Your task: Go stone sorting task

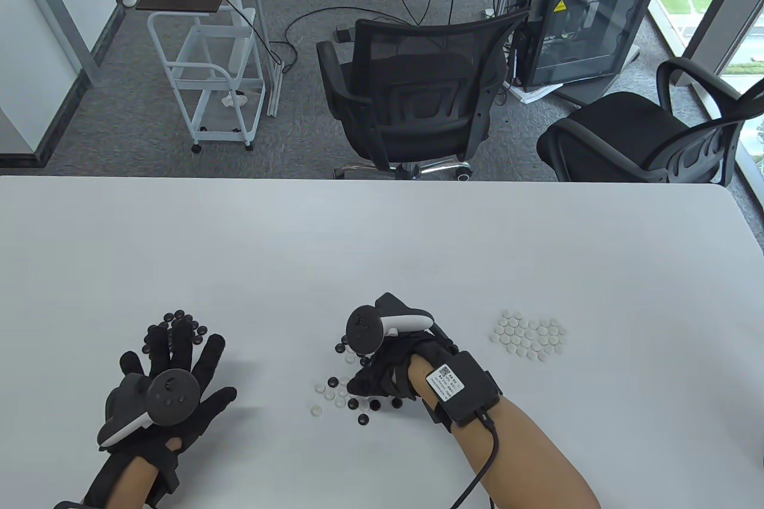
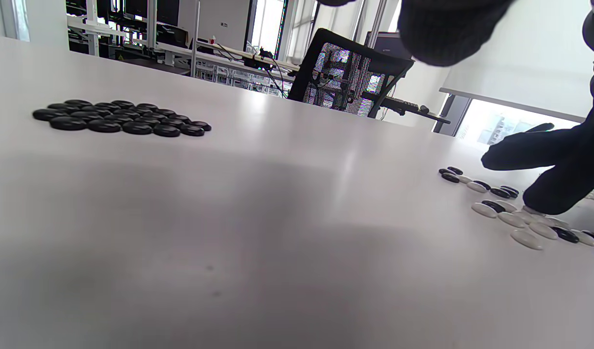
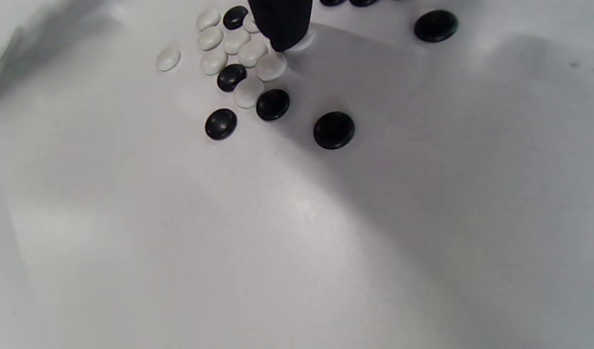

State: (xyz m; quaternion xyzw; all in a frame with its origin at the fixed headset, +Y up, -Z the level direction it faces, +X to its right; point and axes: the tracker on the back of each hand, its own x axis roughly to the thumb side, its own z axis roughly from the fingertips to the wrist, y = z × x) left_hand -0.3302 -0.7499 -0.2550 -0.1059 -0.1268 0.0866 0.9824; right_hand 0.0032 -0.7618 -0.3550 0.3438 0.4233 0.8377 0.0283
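hands worked a white desk (image 1: 382, 246). right hand (image 1: 388, 369) pressed one fingertip (image 3: 282, 29) on a white stone (image 3: 302, 42) in the mixed pile (image 1: 343, 392); sliding it gently seemed best. left hand (image 1: 170, 392) lay flat, fingers straight, left of that pile.

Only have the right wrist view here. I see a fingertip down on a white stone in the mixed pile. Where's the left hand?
Observer: The left hand lies flat on the table, fingers spread, fingertips at the black stone group.
Operator: Any sorted whites yet?
Observer: Yes, a white stone cluster sits on the table to the right of the right hand.
Operator: Is the mixed pile between the two?
Observer: Yes, the mixed pile lies between them, partly under the right hand.
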